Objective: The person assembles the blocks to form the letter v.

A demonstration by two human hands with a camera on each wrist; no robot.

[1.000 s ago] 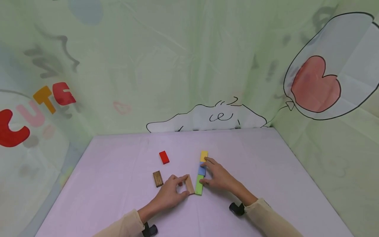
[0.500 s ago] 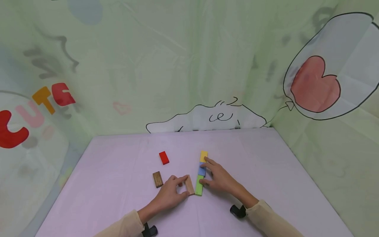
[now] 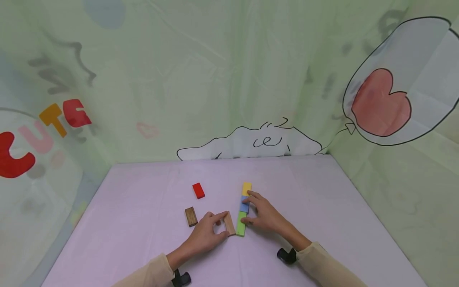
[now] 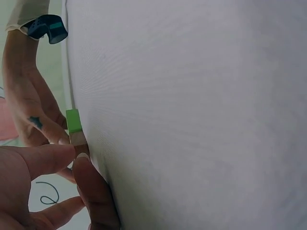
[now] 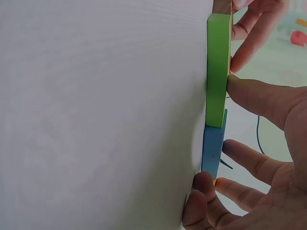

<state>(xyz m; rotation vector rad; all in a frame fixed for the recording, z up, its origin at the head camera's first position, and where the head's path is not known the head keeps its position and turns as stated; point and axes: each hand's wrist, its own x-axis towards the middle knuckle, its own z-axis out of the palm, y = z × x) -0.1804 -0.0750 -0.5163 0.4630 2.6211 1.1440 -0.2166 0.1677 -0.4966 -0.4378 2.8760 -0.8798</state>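
Note:
A yellow block (image 3: 246, 187), a blue block (image 3: 244, 206) and a green block (image 3: 241, 225) lie end to end in a row. The right hand (image 3: 267, 214) touches this row, its thumb on the green block (image 5: 218, 72) and other fingers at the blue block (image 5: 212, 151) and the yellow one. Left of the green block, the left hand (image 3: 205, 235) holds a light wooden block (image 3: 230, 224) between thumb and index finger. This block slants, its near end close to the green block's near end. The left wrist view shows the wooden block (image 4: 78, 139) partly hidden by fingertips.
A dark brown block (image 3: 191, 217) lies just left of the left hand, and a red block (image 3: 199, 190) is farther back. The table has a pale cloth (image 3: 143, 199); printed curtains (image 3: 201, 79) stand behind it and at both sides.

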